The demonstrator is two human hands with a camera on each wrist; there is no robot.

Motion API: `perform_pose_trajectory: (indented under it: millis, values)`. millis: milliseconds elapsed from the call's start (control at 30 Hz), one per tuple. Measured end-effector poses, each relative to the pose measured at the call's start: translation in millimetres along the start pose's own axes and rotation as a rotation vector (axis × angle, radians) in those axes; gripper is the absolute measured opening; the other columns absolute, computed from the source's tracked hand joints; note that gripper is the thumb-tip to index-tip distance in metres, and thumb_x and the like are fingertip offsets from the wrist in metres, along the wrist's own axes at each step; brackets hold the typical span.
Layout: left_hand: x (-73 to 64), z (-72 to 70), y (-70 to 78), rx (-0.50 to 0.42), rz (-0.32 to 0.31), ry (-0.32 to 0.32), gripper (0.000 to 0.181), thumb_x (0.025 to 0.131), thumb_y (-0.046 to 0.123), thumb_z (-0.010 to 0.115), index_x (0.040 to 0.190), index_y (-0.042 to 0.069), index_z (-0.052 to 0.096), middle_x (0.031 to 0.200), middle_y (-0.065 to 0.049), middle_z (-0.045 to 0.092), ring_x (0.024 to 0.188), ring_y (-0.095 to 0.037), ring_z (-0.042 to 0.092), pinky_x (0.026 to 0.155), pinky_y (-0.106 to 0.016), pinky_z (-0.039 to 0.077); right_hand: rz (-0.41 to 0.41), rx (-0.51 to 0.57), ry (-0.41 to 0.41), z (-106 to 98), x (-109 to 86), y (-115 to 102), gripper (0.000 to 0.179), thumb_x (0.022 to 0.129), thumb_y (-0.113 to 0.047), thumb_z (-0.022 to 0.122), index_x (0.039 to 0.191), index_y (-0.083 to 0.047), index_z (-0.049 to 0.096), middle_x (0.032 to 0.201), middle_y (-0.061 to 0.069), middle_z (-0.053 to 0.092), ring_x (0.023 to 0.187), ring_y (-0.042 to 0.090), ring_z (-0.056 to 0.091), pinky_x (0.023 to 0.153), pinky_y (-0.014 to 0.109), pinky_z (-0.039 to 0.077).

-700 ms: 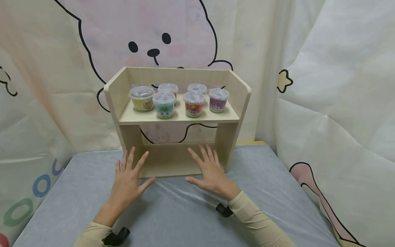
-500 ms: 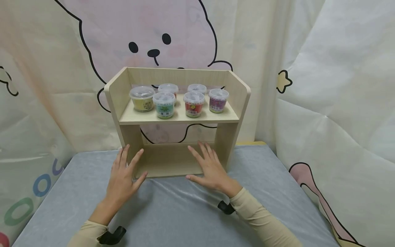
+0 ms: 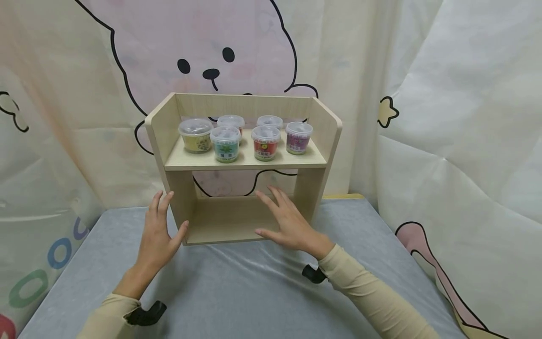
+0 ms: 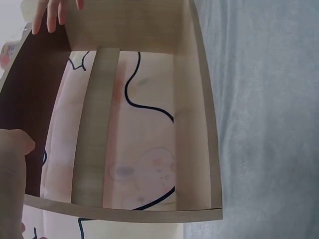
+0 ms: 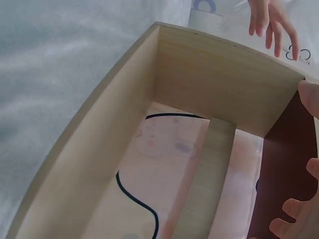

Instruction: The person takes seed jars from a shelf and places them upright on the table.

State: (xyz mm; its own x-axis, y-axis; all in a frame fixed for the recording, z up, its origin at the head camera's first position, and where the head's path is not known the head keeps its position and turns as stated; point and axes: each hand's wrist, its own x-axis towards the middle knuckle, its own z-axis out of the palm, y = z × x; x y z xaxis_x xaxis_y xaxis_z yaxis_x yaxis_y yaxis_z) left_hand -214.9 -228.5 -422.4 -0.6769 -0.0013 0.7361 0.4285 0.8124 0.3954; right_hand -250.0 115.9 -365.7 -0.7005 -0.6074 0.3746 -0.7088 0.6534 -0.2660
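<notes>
A pale wooden two-tier shelf [image 3: 245,167] stands upright on the table. Several small lidded plastic cups sit on its upper board, among them a yellow cup [image 3: 195,136], a teal cup [image 3: 226,145], a red cup [image 3: 266,144] and a purple cup [image 3: 298,138]. With fingers spread, my left hand [image 3: 157,238] is by the shelf's lower left side panel. My right hand [image 3: 290,226], fingers extended, is in front of the lower compartment, towards its right side. Neither hand holds anything. Both wrist views look into the lower compartment, with my left hand [image 4: 12,159] and right hand [image 5: 299,211] at the edges.
A blue-grey cloth [image 3: 237,292] covers the table. Behind the shelf hangs a pale curtain [image 3: 351,61] printed with a bear drawing, and more curtain encloses the sides. Two more lidded cups, including a back cup [image 3: 269,121], stand behind the front ones.
My left hand has moved left, from in front of the shelf to its left side. My right hand has shifted slightly, its fingertips a little higher. The cups keep their places on the shelf.
</notes>
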Motion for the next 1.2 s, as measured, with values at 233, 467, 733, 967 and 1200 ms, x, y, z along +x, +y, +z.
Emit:
perform_pose_trajectory:
  millis: [233,467,733,967,1200]
  values:
    - [10.2,-3.0,-6.6,-0.092,-0.033,0.023,0.092,0.084,0.005,0.074,0.160,0.012,0.023,0.161,-0.027,0.028,0.146,-0.052,0.029,0.106,-0.074,0.032,-0.028,0.056,-0.004,-12,10.4,-10,0.090,0.092,-0.044,0.072,0.163,-0.031,0.017,0.167,0.014,0.019,0.155,0.036,0.022,0.120,0.063,0.030]
    - [21.1,-4.8,-8.2,-0.226,-0.152,-0.044,0.095,0.089,0.003,0.071,0.163,0.018,0.012,0.164,-0.025,0.022,0.141,-0.053,0.035,0.100,-0.074,0.039,-0.059,0.120,-0.002,-22,19.5,-18,0.086,0.093,-0.041,0.072,0.162,-0.028,0.021,0.168,0.010,0.019,0.155,0.031,0.024,0.121,0.058,0.032]
    - [44.4,-17.1,-16.4,-0.431,-0.264,-0.246,0.101,0.097,0.008,0.064,0.163,0.033,-0.009,0.169,-0.023,0.007,0.145,-0.059,0.029,0.103,-0.077,0.036,-0.100,0.287,0.033,-41,35.8,-30,0.084,0.094,-0.030,0.072,0.161,-0.020,0.023,0.166,0.010,0.025,0.154,0.028,0.027,0.120,0.056,0.033]
    - [65.5,-23.8,-25.2,-0.536,-0.265,-0.366,0.100,0.098,0.003,0.060,0.163,0.034,-0.010,0.167,-0.028,0.014,0.145,-0.061,0.025,0.102,-0.081,0.031,-0.091,0.391,0.035,-60,52.4,-41,0.080,0.095,-0.024,0.070,0.161,-0.018,0.024,0.166,0.004,0.028,0.153,0.024,0.030,0.118,0.050,0.039]
    - [73.1,-20.7,-28.4,-0.571,-0.207,-0.407,0.096,0.100,-0.002,0.055,0.162,0.039,-0.007,0.160,-0.034,0.027,0.141,-0.061,0.033,0.102,-0.078,0.036,-0.018,0.506,0.025,-70,69.5,-46,0.077,0.097,-0.022,0.065,0.161,-0.021,0.021,0.168,0.007,0.022,0.149,0.032,0.035,0.115,0.053,0.043]
